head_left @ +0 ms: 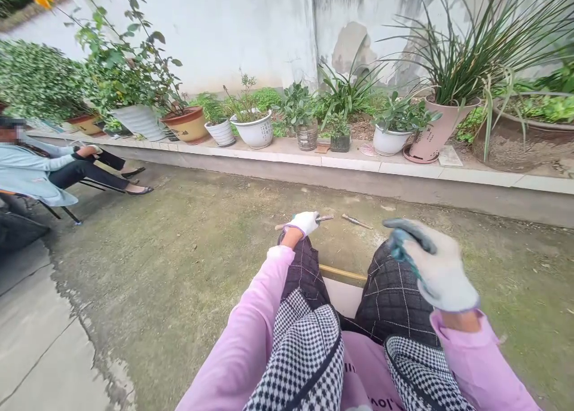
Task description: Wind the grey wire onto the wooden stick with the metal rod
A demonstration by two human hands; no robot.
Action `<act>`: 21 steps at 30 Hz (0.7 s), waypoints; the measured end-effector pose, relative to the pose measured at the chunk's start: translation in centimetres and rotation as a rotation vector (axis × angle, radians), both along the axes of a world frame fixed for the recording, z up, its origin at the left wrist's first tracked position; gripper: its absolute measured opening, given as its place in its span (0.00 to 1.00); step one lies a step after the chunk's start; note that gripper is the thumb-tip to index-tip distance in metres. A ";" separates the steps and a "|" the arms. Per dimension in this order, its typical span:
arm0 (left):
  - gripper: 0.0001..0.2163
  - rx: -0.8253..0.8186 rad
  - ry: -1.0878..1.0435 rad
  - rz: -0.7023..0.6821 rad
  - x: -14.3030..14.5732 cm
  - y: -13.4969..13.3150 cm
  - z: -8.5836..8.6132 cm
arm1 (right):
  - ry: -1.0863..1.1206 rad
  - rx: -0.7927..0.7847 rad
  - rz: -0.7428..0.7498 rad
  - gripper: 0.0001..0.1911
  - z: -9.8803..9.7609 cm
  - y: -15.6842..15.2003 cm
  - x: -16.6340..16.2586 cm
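Observation:
I am seated, with checked trousers and pink sleeves in view. My left hand (pixel 304 222), in a white glove, reaches down past my left knee and closes on a thin wooden-handled tool (pixel 323 219) lying on the ground. A second small tool (pixel 356 221) lies just right of it, untouched. My right hand (pixel 433 266), in a white glove with dark blue-green fingers, hovers above my right knee with fingers loosely curled and nothing visible in it. A yellowish wooden bar (pixel 343 273) shows between my knees.
A low concrete ledge (pixel 341 160) carries a row of potted plants, among them a white pot (pixel 255 131), a pink pot (pixel 434 134) and an orange pot (pixel 188 124). A person in a light blue top (pixel 31 171) sits on a chair at left. Mossy concrete ground lies ahead.

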State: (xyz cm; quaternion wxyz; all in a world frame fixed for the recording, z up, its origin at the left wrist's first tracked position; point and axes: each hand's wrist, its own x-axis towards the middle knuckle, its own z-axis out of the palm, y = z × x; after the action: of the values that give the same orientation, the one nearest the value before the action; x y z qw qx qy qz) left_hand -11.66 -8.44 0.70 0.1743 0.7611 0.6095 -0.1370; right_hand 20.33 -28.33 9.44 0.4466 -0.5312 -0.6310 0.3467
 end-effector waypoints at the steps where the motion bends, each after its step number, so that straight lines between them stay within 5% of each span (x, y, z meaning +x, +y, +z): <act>1: 0.17 0.000 -0.001 -0.005 0.0 -0.1 -0.1 | 0.010 -0.030 -0.022 0.20 -1.1 1.6 -0.6; 6: 0.17 0.018 -0.018 -0.008 -0.4 -0.5 -0.3 | 0.083 -0.275 -0.021 0.10 -7.6 9.0 -3.5; 10: 0.15 0.028 -0.035 0.021 -1.2 -0.6 -0.3 | 0.248 -0.440 -0.045 0.09 -11.9 10.8 -3.9; 21: 0.12 0.078 -0.103 0.009 1.3 -1.5 2.7 | 0.434 -0.526 -0.052 0.06 -17.8 12.8 -4.8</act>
State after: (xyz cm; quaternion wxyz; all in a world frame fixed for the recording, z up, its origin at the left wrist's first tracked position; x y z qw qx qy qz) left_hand -10.35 -9.94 3.44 0.1761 0.7707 0.6080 -0.0730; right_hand 15.48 -15.56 -8.36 0.4270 -0.5579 -0.3966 0.5909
